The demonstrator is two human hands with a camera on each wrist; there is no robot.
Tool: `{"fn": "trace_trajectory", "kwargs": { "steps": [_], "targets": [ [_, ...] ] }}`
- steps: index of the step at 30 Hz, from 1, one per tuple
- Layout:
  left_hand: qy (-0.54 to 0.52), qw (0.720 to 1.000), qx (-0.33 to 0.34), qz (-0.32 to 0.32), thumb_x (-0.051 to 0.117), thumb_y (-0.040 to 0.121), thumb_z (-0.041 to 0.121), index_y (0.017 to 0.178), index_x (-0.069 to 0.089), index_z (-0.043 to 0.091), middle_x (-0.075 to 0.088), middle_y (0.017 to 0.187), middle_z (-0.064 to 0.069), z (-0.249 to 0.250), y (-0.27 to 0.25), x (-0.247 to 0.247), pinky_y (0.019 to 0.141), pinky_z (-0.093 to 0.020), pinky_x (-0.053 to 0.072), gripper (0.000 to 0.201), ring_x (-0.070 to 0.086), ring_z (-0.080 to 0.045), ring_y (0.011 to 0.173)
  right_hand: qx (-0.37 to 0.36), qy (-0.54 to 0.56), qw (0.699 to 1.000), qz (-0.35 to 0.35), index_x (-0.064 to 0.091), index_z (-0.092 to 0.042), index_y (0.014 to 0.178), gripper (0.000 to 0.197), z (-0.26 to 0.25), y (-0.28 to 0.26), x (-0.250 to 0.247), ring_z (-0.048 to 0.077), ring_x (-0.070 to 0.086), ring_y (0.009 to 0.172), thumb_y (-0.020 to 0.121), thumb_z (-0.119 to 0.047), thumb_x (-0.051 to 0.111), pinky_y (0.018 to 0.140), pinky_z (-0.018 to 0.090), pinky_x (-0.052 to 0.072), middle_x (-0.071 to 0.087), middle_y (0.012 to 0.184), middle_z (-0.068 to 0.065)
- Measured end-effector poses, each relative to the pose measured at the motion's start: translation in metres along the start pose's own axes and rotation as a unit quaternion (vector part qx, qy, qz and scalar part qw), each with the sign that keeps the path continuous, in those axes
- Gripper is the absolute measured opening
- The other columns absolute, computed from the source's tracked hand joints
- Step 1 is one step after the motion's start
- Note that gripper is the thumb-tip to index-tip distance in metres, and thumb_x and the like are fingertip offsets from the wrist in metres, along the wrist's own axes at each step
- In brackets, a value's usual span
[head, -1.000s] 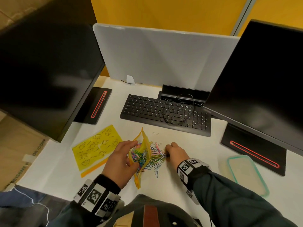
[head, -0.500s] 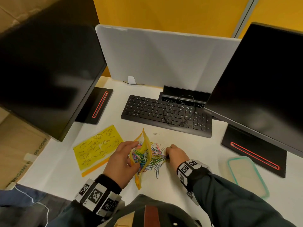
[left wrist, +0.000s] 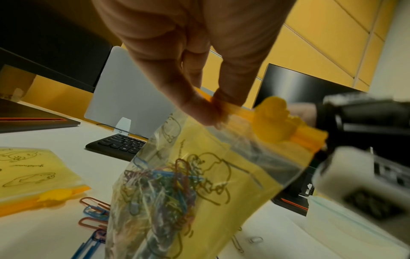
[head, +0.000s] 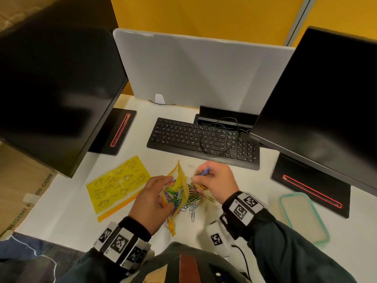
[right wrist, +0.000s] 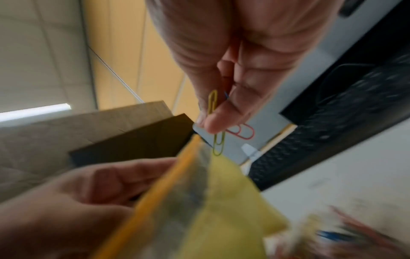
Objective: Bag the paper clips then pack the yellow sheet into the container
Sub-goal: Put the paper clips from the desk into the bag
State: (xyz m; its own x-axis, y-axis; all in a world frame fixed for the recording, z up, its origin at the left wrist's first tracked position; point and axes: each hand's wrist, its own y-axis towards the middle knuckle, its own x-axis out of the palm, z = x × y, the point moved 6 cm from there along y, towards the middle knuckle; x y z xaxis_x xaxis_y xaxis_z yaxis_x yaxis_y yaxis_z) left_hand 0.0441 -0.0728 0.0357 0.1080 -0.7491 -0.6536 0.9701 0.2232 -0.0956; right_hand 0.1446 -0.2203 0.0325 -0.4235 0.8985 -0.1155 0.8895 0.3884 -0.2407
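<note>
At lower left of the head view, the yellow sheet [head: 117,185] lies flat on the tabletop [head: 234,217], well apart from the container [head: 304,216] at lower right; we judge it a limp, light plastic piece, best lifted by its stiffer orange edge. Just right of it, our left hand [head: 152,203] pinches the orange zip strip of the bag [head: 178,193] and holds it upright with the mouth parted, a tangle of coloured clips already inside. The film looks thin and slick, so we reckon the rigid strip is the only sure hold, and the clips' weight will sag the bottom. Right again, our right hand [head: 213,180] is closed on a few paper clips [right wrist: 216,122] between thumb and fingertips, poised just above the bag's mouth. More loose clips [head: 193,201] lie heaped on the tabletop between bag and right wrist. Small, springy wire, they snag one another; we judge that pinching a few at a time suits them better than scooping.
</note>
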Motion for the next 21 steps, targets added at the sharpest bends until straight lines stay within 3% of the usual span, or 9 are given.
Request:
{"fn": "trace_trajectory", "kwargs": {
  "steps": [2, 4, 6, 9, 14, 17, 19, 21],
  "targets": [
    [0.002, 1.000, 0.004, -0.003, 0.073, 0.066, 0.002, 0.122, 0.050, 0.025, 0.041, 0.115, 0.014, 0.001, 0.001, 0.001, 0.058, -0.001, 0.039, 0.064, 0.055, -0.010, 0.073, -0.024, -0.027, 0.998, -0.044, 0.061, -0.013, 0.067, 0.024, -0.016, 0.000, 0.021, 0.005, 0.055, 0.045, 0.070, 0.008, 0.071, 0.048, 0.016, 0.047, 0.058, 0.061, 0.005],
    [0.004, 1.000, 0.006, -0.002, 0.073, 0.066, 0.003, 0.122, 0.050, 0.024, 0.041, 0.114, 0.014, 0.000, 0.001, 0.001, 0.058, -0.003, 0.040, 0.065, 0.055, -0.013, 0.077, -0.044, -0.136, 0.986, -0.082, 0.062, -0.020, 0.070, 0.023, -0.022, -0.002, 0.038, 0.000, 0.052, 0.052, 0.070, 0.000, 0.074, 0.053, 0.010, 0.044, 0.058, 0.065, -0.002],
    [0.004, 1.000, 0.005, 0.002, 0.073, 0.064, 0.003, 0.122, 0.051, 0.024, 0.041, 0.113, 0.014, -0.001, 0.001, -0.001, 0.057, -0.004, 0.041, 0.065, 0.055, -0.014, 0.075, -0.059, -0.212, 0.969, -0.114, 0.066, -0.021, 0.084, 0.021, -0.022, -0.006, 0.048, -0.001, 0.052, 0.062, 0.071, -0.007, 0.074, 0.060, 0.008, 0.043, 0.060, 0.078, -0.006],
    [-0.003, 1.000, -0.003, 0.012, 0.074, 0.064, 0.003, 0.122, 0.051, 0.023, 0.042, 0.114, 0.014, -0.004, 0.001, -0.003, 0.056, -0.004, 0.041, 0.065, 0.055, -0.011, 0.074, -0.047, -0.165, 0.979, -0.111, 0.064, -0.025, 0.096, 0.032, -0.022, -0.008, 0.045, 0.012, 0.065, 0.076, 0.072, -0.005, 0.072, 0.074, 0.023, 0.053, 0.062, 0.096, -0.005],
    [-0.007, 1.000, 0.006, 0.005, 0.072, 0.064, 0.001, 0.121, 0.052, 0.022, 0.044, 0.114, 0.012, -0.001, 0.003, 0.002, 0.056, -0.002, 0.039, 0.063, 0.055, -0.012, 0.072, -0.021, -0.061, 0.991, -0.116, 0.063, -0.023, 0.081, 0.033, -0.019, -0.007, 0.036, 0.014, 0.064, 0.072, 0.075, 0.010, 0.063, 0.073, 0.028, 0.056, 0.066, 0.078, 0.002],
    [-0.008, 1.000, 0.007, 0.004, 0.072, 0.064, 0.000, 0.121, 0.052, 0.022, 0.043, 0.115, 0.011, -0.001, 0.005, 0.001, 0.056, -0.001, 0.039, 0.064, 0.055, -0.012, 0.071, -0.016, -0.055, 0.998, -0.018, 0.063, -0.024, 0.078, 0.029, -0.010, 0.002, 0.009, 0.015, 0.063, 0.069, 0.078, 0.005, 0.063, 0.071, 0.032, 0.057, 0.066, 0.078, 0.004],
    [-0.009, 1.000, -0.002, 0.012, 0.073, 0.064, 0.000, 0.121, 0.052, 0.023, 0.044, 0.118, 0.010, -0.004, 0.004, -0.004, 0.056, 0.000, 0.038, 0.064, 0.056, -0.010, 0.070, 0.002, -0.149, 0.987, 0.053, 0.062, -0.022, 0.082, 0.023, 0.008, 0.010, -0.020, 0.013, 0.061, 0.068, 0.081, 0.001, 0.060, 0.071, 0.030, 0.056, 0.063, 0.077, -0.002],
    [-0.009, 1.000, -0.009, 0.025, 0.073, 0.063, 0.001, 0.120, 0.052, 0.025, 0.044, 0.119, 0.009, -0.008, 0.003, -0.012, 0.058, 0.000, 0.039, 0.065, 0.056, -0.007, 0.069, 0.076, -0.349, 0.933, 0.037, 0.059, -0.019, 0.090, 0.016, 0.037, 0.010, -0.043, 0.016, 0.059, 0.075, 0.085, -0.005, 0.056, 0.072, 0.027, 0.051, 0.061, 0.081, -0.002]
  ]
}}
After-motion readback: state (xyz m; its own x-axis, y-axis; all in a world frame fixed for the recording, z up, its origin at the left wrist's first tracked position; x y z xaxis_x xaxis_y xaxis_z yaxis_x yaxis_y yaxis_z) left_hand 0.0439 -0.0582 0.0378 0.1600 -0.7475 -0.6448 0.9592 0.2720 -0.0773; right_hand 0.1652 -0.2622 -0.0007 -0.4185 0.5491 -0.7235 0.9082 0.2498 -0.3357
